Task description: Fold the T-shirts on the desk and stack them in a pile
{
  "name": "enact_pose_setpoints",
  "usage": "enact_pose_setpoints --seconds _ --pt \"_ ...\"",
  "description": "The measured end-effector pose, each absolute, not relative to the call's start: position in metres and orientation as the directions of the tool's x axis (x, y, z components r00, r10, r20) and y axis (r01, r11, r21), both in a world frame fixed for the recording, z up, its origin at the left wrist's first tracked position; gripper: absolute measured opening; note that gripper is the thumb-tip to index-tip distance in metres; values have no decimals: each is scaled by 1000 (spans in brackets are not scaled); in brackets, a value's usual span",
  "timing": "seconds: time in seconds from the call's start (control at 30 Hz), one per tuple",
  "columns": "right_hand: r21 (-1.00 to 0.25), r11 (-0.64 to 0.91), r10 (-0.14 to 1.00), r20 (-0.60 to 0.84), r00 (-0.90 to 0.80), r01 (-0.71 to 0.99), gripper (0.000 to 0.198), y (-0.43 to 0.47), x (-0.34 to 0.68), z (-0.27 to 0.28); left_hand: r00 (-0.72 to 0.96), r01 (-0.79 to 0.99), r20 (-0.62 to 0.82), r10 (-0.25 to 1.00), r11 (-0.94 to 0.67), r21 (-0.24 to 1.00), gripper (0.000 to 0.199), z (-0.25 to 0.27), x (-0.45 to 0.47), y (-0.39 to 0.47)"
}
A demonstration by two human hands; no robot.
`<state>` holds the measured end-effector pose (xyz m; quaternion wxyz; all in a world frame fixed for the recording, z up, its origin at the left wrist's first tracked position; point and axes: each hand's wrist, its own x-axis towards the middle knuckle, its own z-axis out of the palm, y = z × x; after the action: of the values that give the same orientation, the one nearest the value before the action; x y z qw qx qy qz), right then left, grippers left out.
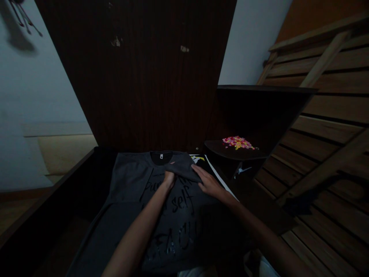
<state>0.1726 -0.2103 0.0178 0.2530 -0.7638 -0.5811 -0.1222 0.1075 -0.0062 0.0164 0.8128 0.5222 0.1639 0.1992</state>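
A dark grey T-shirt (pixel 181 223) with black lettering lies spread out before me, its collar at the far end with a small white label (pixel 161 156). The sleeve on the left is folded inward over the front. My left hand (pixel 169 179) is closed on the cloth right of the collar, where the other sleeve (pixel 184 164) is turned in over the lettering. At that sleeve's outer edge rests my right hand (pixel 210 184), its fingers stretched out along the fabric and the thumb apart. A white-edged print with yellow (pixel 198 157) shows from beneath the shirt.
A tall dark wooden panel (pixel 138 84) rises behind the shirt. On the right, a small corner shelf (pixel 215 147) bears a heap of pink, red and yellow bits (pixel 238 142). Wooden slats (pixel 331 127) stand farther right. A dark raised edge (pixel 49 192) runs along the left.
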Motion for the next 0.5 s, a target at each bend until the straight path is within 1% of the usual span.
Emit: enact_pose_setpoints --seconds 0.07,0.1,0.17,0.23,0.27,0.3,0.37,0.4,0.43,0.5 --pt "-191 -238 831 467 301 952 66 -215 178 16 885 -119 -156 440 535 837 52 19 102 4" --pt "-177 -264 826 465 317 948 60 -218 180 15 899 -90 -189 395 590 803 56 20 99 9" --pt "-218 -325 785 481 391 920 54 -224 183 18 935 -27 -207 289 638 770 60 24 93 16" --pt "-338 -327 753 471 459 883 55 -228 184 26 959 19 -187 213 611 792 52 28 90 19" --pt "-413 -289 766 441 468 864 58 -229 186 32 966 37 -178 189 577 816 46 29 88 18" --pt "-487 -235 793 404 456 841 61 -228 188 38 970 49 -169 174 540 840 46 30 88 17" --pt "-598 -140 838 353 416 789 61 -220 194 51 979 52 -140 148 480 876 62 30 87 12" --pt "-627 -122 839 349 418 769 58 -213 198 56 984 42 -118 136 464 885 72 30 86 10" --pt "-640 -123 823 362 439 758 54 -205 202 60 988 28 -94 123 455 890 78 29 86 8" --pt "-633 -137 784 401 474 762 48 -183 210 65 994 12 -62 95 454 891 82 26 86 6"
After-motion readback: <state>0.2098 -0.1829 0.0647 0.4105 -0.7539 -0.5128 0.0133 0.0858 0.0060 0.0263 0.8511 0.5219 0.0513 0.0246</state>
